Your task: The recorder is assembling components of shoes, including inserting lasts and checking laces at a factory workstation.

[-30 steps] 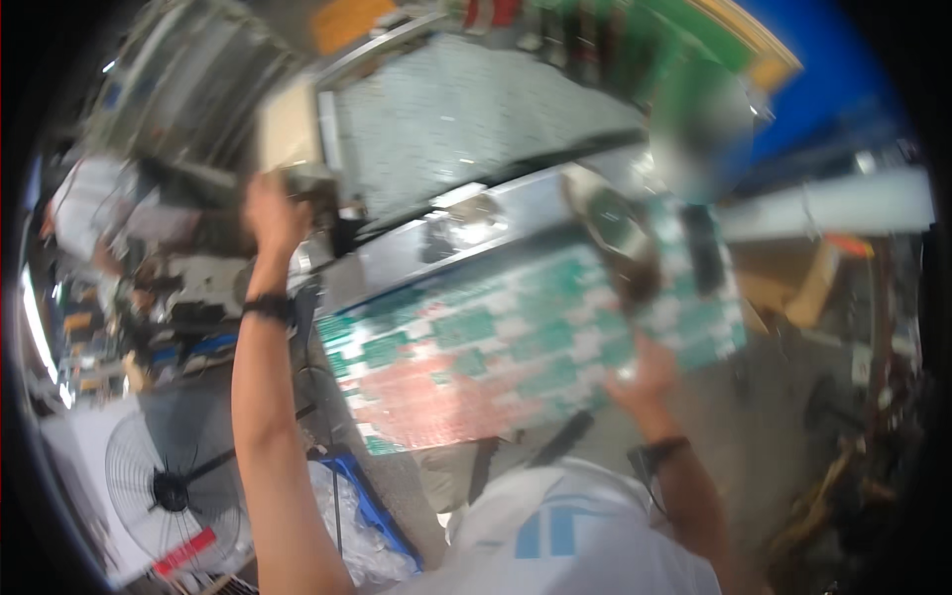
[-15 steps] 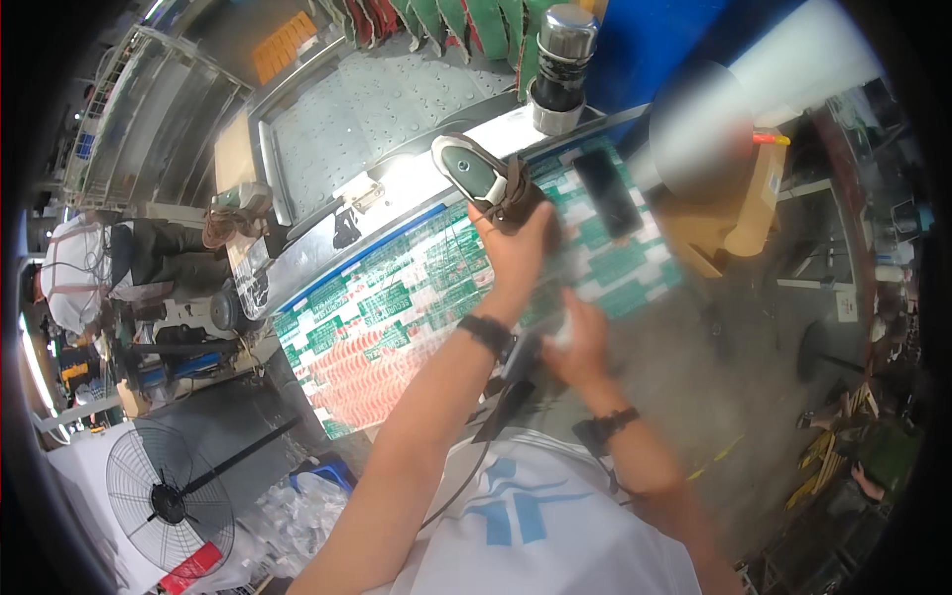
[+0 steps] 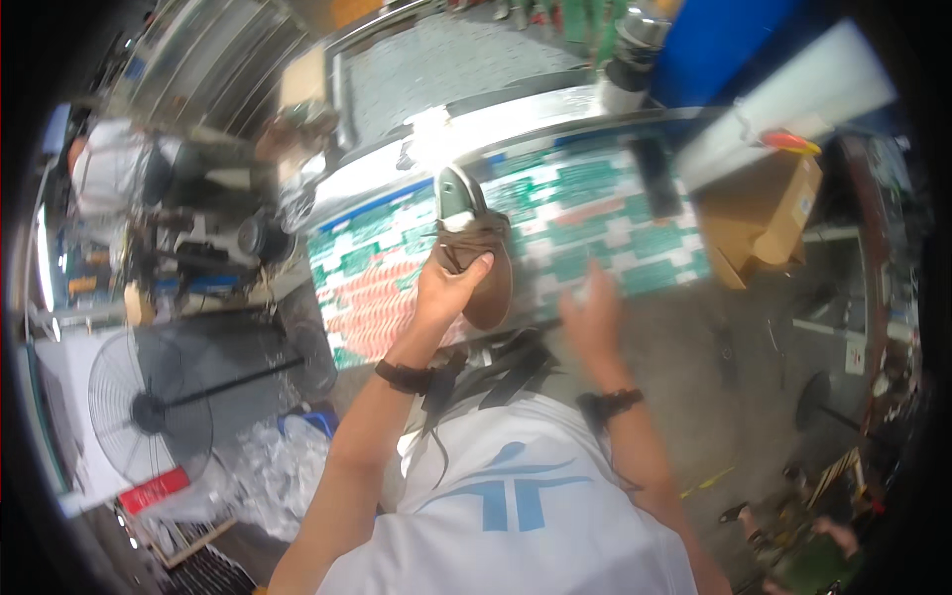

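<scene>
A brown lace-up shoe (image 3: 488, 236) with a green insole and pale collar lining is held over the near part of the table. Wrapped round its side is my left hand (image 3: 448, 291), thumb lying across the shoe near the laces. The toe points toward me and the heel opening faces the far side. My right hand (image 3: 593, 312) hovers apart from the shoe, to its right, by the table's near edge. Motion smears its fingers, so whether it holds anything does not show.
Green, white and red printed sheeting covers the table (image 3: 585, 228). A dark phone (image 3: 652, 177) lies at its right. Behind stands a metal-topped cylinder (image 3: 635, 50). A cardboard box (image 3: 764, 223) is at right, a fan (image 3: 149, 412) at lower left, and another person (image 3: 119, 178) farther left.
My left hand has drawn the shoe nearer and to the left, turning its toe toward me. My right hand has shifted slightly right. The head view has swung too.
</scene>
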Tool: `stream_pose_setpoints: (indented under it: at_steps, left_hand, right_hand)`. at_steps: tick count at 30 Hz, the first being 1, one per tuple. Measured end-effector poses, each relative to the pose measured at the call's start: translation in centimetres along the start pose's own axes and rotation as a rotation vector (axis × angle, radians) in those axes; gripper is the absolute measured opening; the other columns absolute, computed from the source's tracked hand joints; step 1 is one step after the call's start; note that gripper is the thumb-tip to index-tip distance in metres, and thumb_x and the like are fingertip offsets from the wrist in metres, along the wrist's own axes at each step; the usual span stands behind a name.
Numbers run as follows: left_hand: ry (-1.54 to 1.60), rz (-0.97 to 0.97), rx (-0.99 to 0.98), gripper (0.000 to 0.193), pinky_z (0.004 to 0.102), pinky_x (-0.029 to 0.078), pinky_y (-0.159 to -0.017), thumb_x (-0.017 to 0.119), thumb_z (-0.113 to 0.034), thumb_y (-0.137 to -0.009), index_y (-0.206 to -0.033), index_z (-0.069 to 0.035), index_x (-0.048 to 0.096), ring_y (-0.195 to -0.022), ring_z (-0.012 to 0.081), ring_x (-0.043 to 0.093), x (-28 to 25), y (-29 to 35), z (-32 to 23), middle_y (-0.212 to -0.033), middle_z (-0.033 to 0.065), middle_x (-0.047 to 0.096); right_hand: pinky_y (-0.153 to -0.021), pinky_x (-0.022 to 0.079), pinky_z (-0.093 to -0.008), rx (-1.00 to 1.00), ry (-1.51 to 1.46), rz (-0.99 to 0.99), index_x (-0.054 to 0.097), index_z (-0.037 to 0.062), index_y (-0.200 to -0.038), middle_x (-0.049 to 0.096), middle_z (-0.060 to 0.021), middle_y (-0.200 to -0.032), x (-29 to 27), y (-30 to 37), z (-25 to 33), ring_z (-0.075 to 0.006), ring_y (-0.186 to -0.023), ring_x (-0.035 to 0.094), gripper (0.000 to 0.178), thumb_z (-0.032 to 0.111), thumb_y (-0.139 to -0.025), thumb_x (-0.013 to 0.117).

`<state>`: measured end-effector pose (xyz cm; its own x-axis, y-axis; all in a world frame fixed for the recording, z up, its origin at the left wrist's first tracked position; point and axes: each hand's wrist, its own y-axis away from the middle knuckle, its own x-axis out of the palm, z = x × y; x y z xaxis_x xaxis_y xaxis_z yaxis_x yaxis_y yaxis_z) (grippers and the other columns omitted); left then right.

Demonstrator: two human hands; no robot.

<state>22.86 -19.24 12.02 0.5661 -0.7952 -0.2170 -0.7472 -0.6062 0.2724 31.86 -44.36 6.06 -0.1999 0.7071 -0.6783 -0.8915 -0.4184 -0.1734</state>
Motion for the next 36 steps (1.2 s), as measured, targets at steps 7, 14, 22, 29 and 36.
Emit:
stream_pose_setpoints:
  at_steps: [7,14,22,29,36]
  left_hand:
    - [-0.431,-0.213,-0.04,0.067,0.0501,0.055,-0.101,0.086,-0.03,-0.091,-0.141,0.006,0.059,-0.118,0.0477,0.069,-6.6,5.9,6.9,-0.122,0.0291,0.073]
    - [0.416,-0.209,-0.287,0.026,0.0257,0.06,-0.078,0.06,-0.013,-0.113,-0.132,-0.001,0.071,-0.089,0.0112,0.072,-10.8,6.1,10.9,-0.109,0.0075,0.078]
    - [-0.263,-0.02,0.126,0.041,0.0411,0.05,-0.114,0.064,-0.006,-0.105,-0.145,-0.002,0.064,-0.131,0.026,0.065,-15.7,6.4,8.4,-0.133,0.0133,0.073]
    - [-0.099,-0.168,0.076,0.02,0.0349,0.057,-0.082,0.079,-0.016,-0.098,-0.112,-0.001,0.075,-0.094,0.0181,0.072,-12.6,2.9,3.8,-0.1,0.0093,0.078]
    - [0.052,-0.202,0.073,0.011,0.0268,0.055,-0.068,0.082,-0.006,-0.097,-0.099,-0.003,0.071,-0.079,0.0092,0.065,-10.4,4.2,5.7,-0.09,0.001,0.07]
  right_hand:
    - [-0.093,0.048,-0.0526,-0.245,0.301,0.104,0.057,-0.0045,-0.148,0.062,-0.0187,-0.112,5.5,-3.6,1.5,-0.039,-0.103,0.059,0.08,0.033,-0.082,0.082]
    - [-0.097,0.046,-0.054,-0.367,0.391,0.114,0.056,-0.0001,-0.15,0.063,-0.0179,-0.116,5.4,-4.0,1.8,-0.0378,-0.106,0.06,0.079,0.034,-0.083,0.083]
    - [-0.106,0.048,-0.0524,-0.5,-0.003,0.203,0.067,0.0049,-0.135,0.065,-0.0185,-0.131,5.9,-0.8,10.1,-0.0403,-0.122,0.062,0.051,0.018,-0.087,0.078]
    - [-0.109,0.048,-0.0518,-0.628,-0.078,0.432,0.07,0.0039,-0.133,0.06,-0.0215,-0.139,8.5,2.7,15.0,-0.0435,-0.127,0.058,0.048,0.01,-0.086,0.077]
    - [-0.112,0.046,-0.0534,-0.622,-0.093,0.493,0.067,0.0055,-0.14,0.051,-0.0225,-0.153,7.5,3.9,14.5,-0.0435,-0.134,0.054,0.057,0.006,-0.084,0.077]
